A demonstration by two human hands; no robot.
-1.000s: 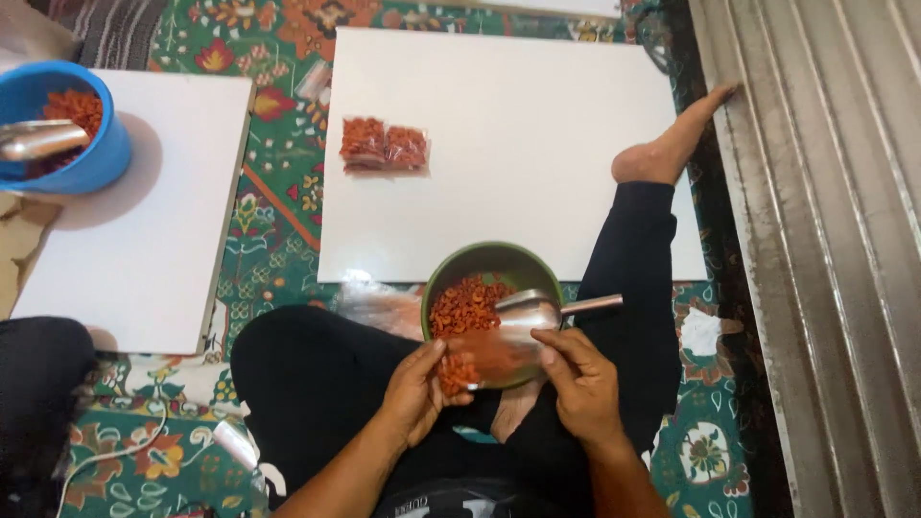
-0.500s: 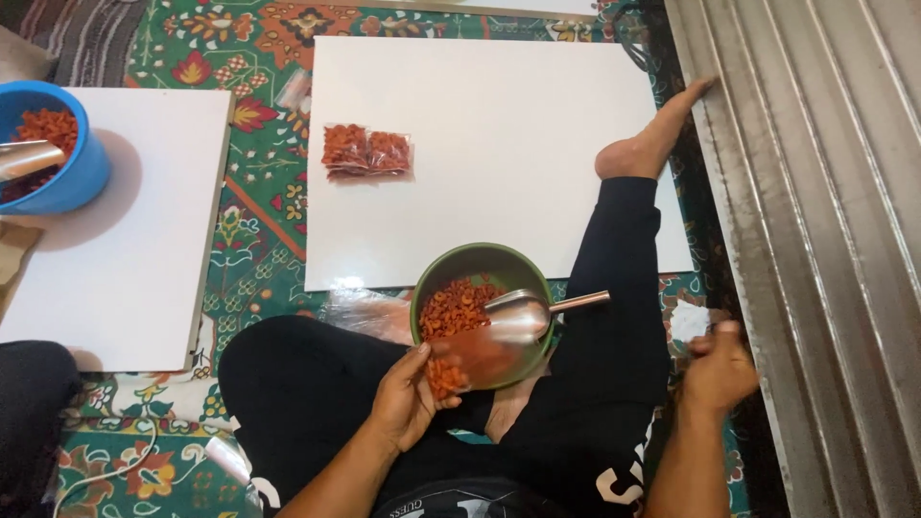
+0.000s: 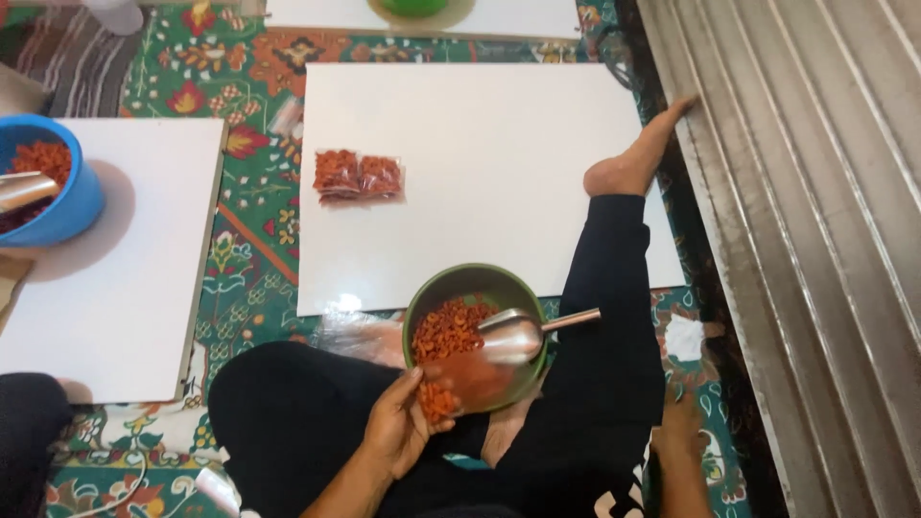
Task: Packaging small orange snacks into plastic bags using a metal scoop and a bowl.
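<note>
My left hand [image 3: 401, 424] holds a small clear bag of orange-red snack pieces [image 3: 460, 382] at the near rim of a green bowl [image 3: 477, 286]. The bowl rests on my lap and holds more of the same pieces [image 3: 444, 326]. A metal scoop [image 3: 523, 332] lies in the bowl with its handle pointing right. My right hand [image 3: 679, 422] is down at the floor to the right of my knee, mostly hidden behind my black trouser leg. Two filled bags [image 3: 358, 176] lie side by side on the white board [image 3: 499, 173] ahead.
A second white board [image 3: 115, 269] at left carries a blue bowl [image 3: 59, 201] of the same pieces with a metal scoop [image 3: 21, 190]. A heap of clear empty bags [image 3: 357, 334] lies left of the green bowl. A corrugated metal shutter [image 3: 806, 240] runs along the right.
My right hand let go of the bag and scoop and swung out right, down to the floor beside my knee. The left hand keeps the bag at the bowl.
</note>
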